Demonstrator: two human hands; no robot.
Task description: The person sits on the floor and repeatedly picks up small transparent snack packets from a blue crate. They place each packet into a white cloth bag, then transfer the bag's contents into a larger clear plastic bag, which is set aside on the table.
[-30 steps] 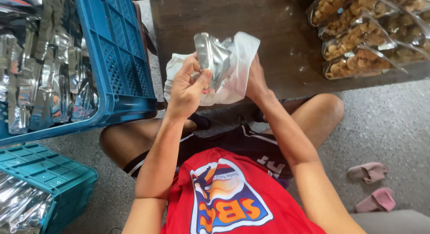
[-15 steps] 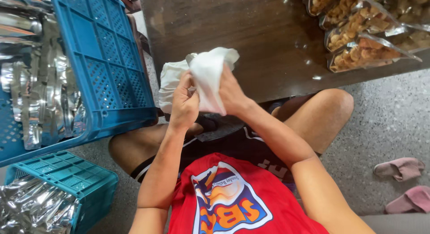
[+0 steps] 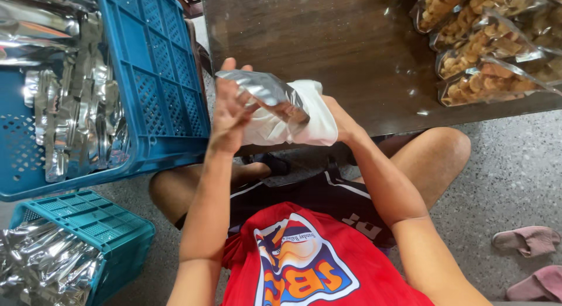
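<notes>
Silver foil pouch — left hand gripping its near end, long axis pointing rightward; right hand (mostly hidden, apparently closed) clutching white cloth.

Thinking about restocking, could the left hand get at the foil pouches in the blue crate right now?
Probably not at once: the left hand is pressed on a silver pouch, though the blue crate sits open beside it.

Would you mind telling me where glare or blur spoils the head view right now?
Head view: glare whitens the foil pouches in the blue crate and streaks the silver pouch held by the left hand; small highlights dot the dark table; the right hand, behind a white cloth, looks sharp, little motion blur.
</notes>
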